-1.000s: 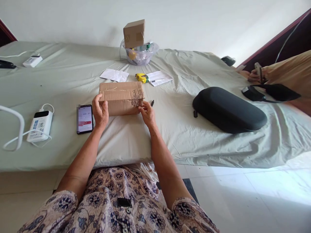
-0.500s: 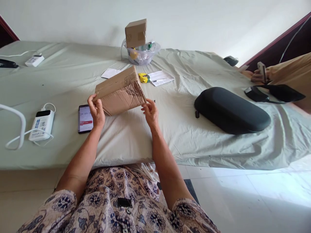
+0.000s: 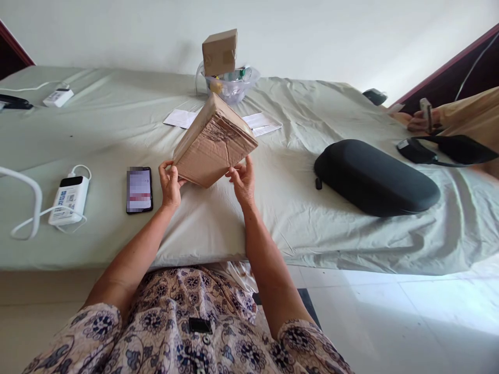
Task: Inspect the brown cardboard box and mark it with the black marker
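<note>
A brown cardboard box (image 3: 212,150) is tilted in the air above the cloth, one corner pointing toward me. Dark scribbled lines mark its crumpled side. My left hand (image 3: 170,183) grips its left corner, thumb in front. At the lower right edge, my right hand (image 3: 243,182) holds it with bent fingers, partly hidden by the box. Left of my left hand lies a phone (image 3: 139,190) with its screen lit. White papers (image 3: 267,123) lie behind the box, with a thin pen on the right one.
A clear plastic basket (image 3: 249,83) with a smaller cardboard box (image 3: 219,52) on top stands by the wall. To the right lie a black hard case (image 3: 376,177) and a black strap-like item (image 3: 448,149). A power bank (image 3: 69,200) with cable is at left. Another person's hand (image 3: 419,122) holds a phone.
The cardboard box has turned so its scribbled side faces me more. My left hand has shifted right, uncovering the phone. The box now covers the yellow tape measure.
</note>
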Tool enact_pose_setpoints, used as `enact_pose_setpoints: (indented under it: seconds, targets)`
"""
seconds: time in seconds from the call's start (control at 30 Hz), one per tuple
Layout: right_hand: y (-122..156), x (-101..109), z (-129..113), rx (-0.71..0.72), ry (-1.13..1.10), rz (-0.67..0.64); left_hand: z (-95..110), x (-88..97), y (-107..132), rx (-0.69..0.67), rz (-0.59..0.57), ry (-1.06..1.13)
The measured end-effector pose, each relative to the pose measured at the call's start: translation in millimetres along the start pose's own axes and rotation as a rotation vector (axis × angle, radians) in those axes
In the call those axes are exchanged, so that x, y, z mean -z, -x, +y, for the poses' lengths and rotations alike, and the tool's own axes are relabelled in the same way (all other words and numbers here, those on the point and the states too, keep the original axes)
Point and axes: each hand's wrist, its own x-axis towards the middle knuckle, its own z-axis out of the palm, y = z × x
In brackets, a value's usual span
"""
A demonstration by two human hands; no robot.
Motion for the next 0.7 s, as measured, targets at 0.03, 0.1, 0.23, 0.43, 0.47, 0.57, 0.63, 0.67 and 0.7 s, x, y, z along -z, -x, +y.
enact_pose_setpoints:
  seconds: [0.03,0.1,0.23,0.43,0.47,0.57,0.63,0.67,0.7]
  targets:
    - [1,-2,1,-0.016,0.024,-0.038,-3,-0.7,1,0.041,-0.004,0.025]
    - [3,-4,4,-0.053,0.093,-0.102,-10,-0.8,2,0.109,0.001,0.016]
    - [6,-4,6,-0.082,0.249,-0.177,-20,4.9,0,0.086,0.043,-0.305]
    - [6,-1,8,-0.036,0.341,-0.178,-15,12.9,-5,-0.135,0.030,-0.805]
    - [6,-1,8,-0.034,0.352,-0.174,-14,12.6,-5,-0.134,0.023,-0.843]
    - [7,-2,6,-0.030,0.401,-0.161,-8,9.6,-3,-0.138,-0.014,-0.989]
    - [8,-2,6,-0.033,0.435,-0.161,-3,6.6,-1,-0.149,-0.044,-1.113]
    - [8,-2,6,-0.040,0.454,-0.168,-1,5.1,0,-0.156,-0.059,-1.177]
    - [9,-3,6,-0.049,0.476,-0.175,1,3.7,2,-0.162,-0.076,-1.239]
